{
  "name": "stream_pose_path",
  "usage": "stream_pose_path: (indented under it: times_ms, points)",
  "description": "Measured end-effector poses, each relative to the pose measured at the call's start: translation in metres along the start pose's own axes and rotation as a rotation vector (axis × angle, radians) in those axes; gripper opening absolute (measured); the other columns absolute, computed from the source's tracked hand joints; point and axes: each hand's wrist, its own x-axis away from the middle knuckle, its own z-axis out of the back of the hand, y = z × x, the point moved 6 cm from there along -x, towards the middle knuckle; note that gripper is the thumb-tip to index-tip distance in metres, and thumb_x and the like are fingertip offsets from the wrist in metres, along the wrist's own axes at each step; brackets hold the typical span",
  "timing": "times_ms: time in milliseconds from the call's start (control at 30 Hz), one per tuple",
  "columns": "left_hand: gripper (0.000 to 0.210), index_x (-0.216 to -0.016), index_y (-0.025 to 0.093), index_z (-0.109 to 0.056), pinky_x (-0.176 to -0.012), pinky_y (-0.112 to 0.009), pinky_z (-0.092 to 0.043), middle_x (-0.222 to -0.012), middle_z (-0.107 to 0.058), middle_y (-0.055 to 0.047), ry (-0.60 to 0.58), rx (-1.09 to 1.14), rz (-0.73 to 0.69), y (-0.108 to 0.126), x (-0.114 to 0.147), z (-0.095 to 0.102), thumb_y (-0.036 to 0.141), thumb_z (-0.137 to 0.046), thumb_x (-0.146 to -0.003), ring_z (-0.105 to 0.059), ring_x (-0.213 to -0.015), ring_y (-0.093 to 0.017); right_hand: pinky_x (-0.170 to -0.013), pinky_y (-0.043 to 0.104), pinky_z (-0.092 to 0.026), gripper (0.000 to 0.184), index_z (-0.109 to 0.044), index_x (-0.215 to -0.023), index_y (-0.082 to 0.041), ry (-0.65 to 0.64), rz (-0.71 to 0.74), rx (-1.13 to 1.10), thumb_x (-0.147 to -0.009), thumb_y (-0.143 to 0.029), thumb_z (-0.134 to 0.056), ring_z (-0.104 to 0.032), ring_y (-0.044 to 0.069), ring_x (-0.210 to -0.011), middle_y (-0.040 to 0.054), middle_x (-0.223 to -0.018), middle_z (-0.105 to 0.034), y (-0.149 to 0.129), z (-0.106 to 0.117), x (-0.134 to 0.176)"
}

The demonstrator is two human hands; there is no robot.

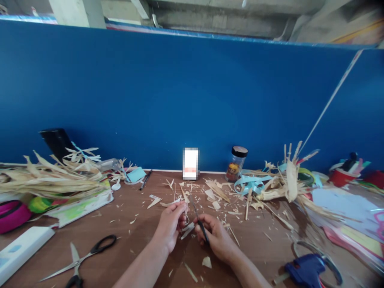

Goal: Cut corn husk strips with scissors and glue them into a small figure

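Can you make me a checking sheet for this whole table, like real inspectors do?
Surface: brown tabletop, sprinkled with pale scraps.
Job's things: hand-held scissors and a pale piece, probably dry husk.
Clutter: second scissors lying open on the left, husk pile, husk bundle, light blue ribbon, dark-lidded jar, blue glue gun.
Hands: left hand pinches the pale piece; right hand holds the hand-held scissors, blades pointing away from the person.
Cables: nothing seen clearly.
Surroundings: blue panel behind the tabletop; bare concrete above it.
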Motion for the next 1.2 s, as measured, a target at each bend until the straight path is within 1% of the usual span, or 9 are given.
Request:
stream_pose_path:
  times_ms: [200, 400, 467, 600, 700, 800, 833, 1000, 1200]
  points:
    - [0.022, -0.077, 0.014, -0.059, -0.039, -0.011, -0.031, -0.058, -0.049, 0.006, 0.007, 0.075, 0.041, 0.001, -0.001, 0.003, 0.026, -0.069, -0.061, -0.041, -0.043, 0.000, -0.045, 0.019, -0.034, 0.029, -0.051, -0.087, -0.015, 0.027, -0.033, -0.045, -0.074, -0.040, -0.060, -0.041, 0.007, -0.047, -0.0061, -0.054, -0.046, -0.008, 0.000, 0.001]
    - [0.018, -0.079, 0.015, -0.058, -0.040, -0.012, -0.028, -0.051, -0.045, 0.008, -0.009, -0.062, -0.003, 0.002, -0.003, 0.002, 0.021, -0.065, -0.063, -0.037, -0.041, -0.002, -0.046, 0.019, -0.035, 0.029, -0.051, -0.087, -0.016, 0.032, -0.031, -0.028, -0.074, -0.041, -0.060, -0.042, 0.007, -0.046, -0.0062, -0.054, -0.046, -0.008, 0.002, 0.002]
    - [0.015, -0.078, 0.015, -0.058, -0.041, -0.014, -0.029, -0.050, -0.045, 0.007, 0.012, -0.187, -0.112, 0.008, -0.002, 0.002, 0.022, -0.062, -0.065, -0.038, -0.041, -0.003, -0.045, 0.019, -0.034, 0.029, -0.051, -0.087, -0.016, 0.032, -0.029, -0.021, -0.074, -0.041, -0.060, -0.042, 0.007, -0.046, -0.0067, -0.053, -0.046, -0.007, 0.002, 0.002]
    - [0.015, -0.079, 0.016, -0.064, -0.052, -0.020, -0.039, -0.066, -0.061, -0.001, 0.078, -0.615, -0.580, 0.049, 0.008, 0.001, 0.026, -0.057, -0.070, -0.049, -0.053, -0.009, -0.046, 0.018, -0.033, 0.029, -0.051, -0.087, -0.016, 0.028, -0.011, -0.003, -0.075, -0.042, -0.059, -0.042, 0.007, -0.047, -0.0064, -0.053, -0.046, -0.007, 0.002, 0.002]
    - [0.022, -0.087, 0.019, -0.066, -0.062, -0.024, -0.043, -0.083, -0.066, -0.005, 0.252, -0.908, -0.770, 0.081, 0.011, 0.020, 0.030, -0.051, -0.075, -0.057, -0.067, -0.014, -0.045, 0.019, -0.033, 0.031, -0.052, -0.087, -0.017, 0.036, -0.029, 0.004, -0.074, -0.044, -0.058, -0.042, 0.007, -0.046, -0.0065, -0.053, -0.046, -0.007, 0.001, 0.002]
    - [0.024, -0.091, 0.025, -0.065, -0.066, -0.029, -0.042, -0.087, -0.068, -0.005, 0.596, -1.246, -0.650, 0.101, 0.002, 0.056, 0.032, -0.049, -0.076, -0.059, -0.078, -0.020, -0.045, 0.019, -0.033, 0.033, -0.052, -0.089, -0.018, 0.041, -0.050, 0.016, -0.073, -0.046, -0.058, -0.042, 0.008, -0.046, -0.0067, -0.053, -0.046, -0.007, 0.001, 0.002]
    - [0.023, -0.090, 0.027, -0.066, -0.066, -0.029, -0.041, -0.088, -0.069, -0.004, 0.611, -1.330, -0.575, 0.102, -0.003, 0.065, 0.033, -0.048, -0.076, -0.060, -0.081, -0.021, -0.045, 0.019, -0.033, 0.034, -0.052, -0.089, -0.018, 0.039, -0.052, 0.018, -0.073, -0.047, -0.058, -0.043, 0.008, -0.047, -0.0065, -0.054, -0.046, -0.007, 0.000, 0.002]
    - [0.025, -0.087, 0.029, -0.068, -0.065, -0.029, -0.041, -0.091, -0.069, -0.005, 0.572, -1.510, -0.293, 0.088, -0.023, 0.087, 0.030, -0.045, -0.077, -0.061, -0.085, -0.023, -0.047, 0.020, -0.035, 0.033, -0.051, -0.089, -0.017, 0.025, -0.049, 0.008, -0.073, -0.046, -0.059, -0.042, 0.008, -0.048, -0.0067, -0.054, -0.045, -0.006, 0.000, 0.002]
    - [0.031, -0.095, 0.029, -0.066, -0.068, -0.032, -0.041, -0.099, -0.067, -0.007, 0.456, -1.526, -0.334, 0.081, -0.027, 0.087, 0.027, -0.040, -0.079, -0.059, -0.092, -0.026, -0.047, 0.021, -0.036, 0.034, -0.051, -0.088, -0.018, 0.036, -0.042, -0.003, -0.072, -0.046, -0.060, -0.043, 0.009, -0.048, -0.0061, -0.054, -0.046, -0.004, 0.001, 0.002]
